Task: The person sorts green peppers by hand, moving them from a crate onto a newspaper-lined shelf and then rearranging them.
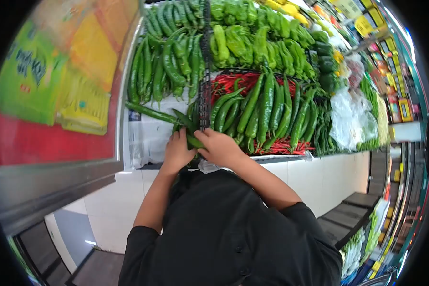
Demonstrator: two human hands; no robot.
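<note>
At the front edge of the produce display, my left hand (178,150) and my right hand (218,147) are close together, both with curled fingers. Between them is a long green chili pepper (194,141), gripped from both sides; part of it is hidden under my fingers. Just beyond my hands lie a few more green chili peppers (183,118), and one long pepper (150,112) points out to the left across white paper. A black divider (205,90) runs away from me beside my right hand.
Long green peppers (267,105) lie over thin red chilies (283,145) right of the divider. More green chilies (169,59) are piled farther back on the left. Lighter green peppers (238,45) fill the far section. A clear plastic bag (350,119) lies at right. A metal-framed glass panel (124,95) borders the left.
</note>
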